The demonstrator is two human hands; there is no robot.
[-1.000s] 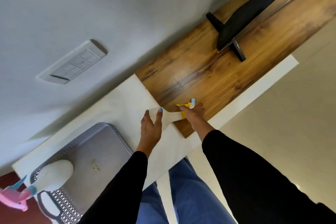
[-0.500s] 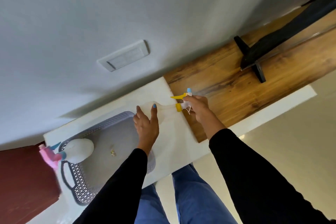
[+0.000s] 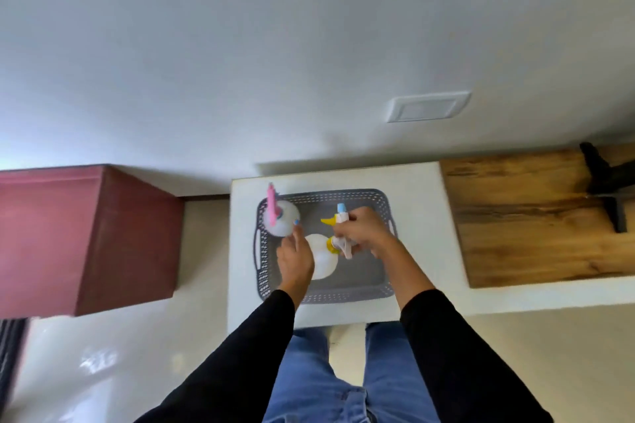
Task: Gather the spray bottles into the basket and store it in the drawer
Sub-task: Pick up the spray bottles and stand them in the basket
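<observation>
since half second ago, yellow-trigger bottle (image 3: 321, 259) moved from white counter (image 3: 422, 203) edge to over grey basket (image 3: 347, 297), now centre frame. basket: perforated plastic walls, smooth floor, right half of floor bare. pink-trigger bottle (image 3: 281, 221) stands in basket's upper-left corner, round white body. maroon cabinet (image 3: 86, 237) left, wood top (image 3: 536, 216) right. right hand (image 3: 364, 233) grips yellow bottle's trigger head, fingers curled. left hand (image 3: 295, 257) cups its round white body, fingers fairly straight, fingertip beside pink-trigger bottle.
</observation>
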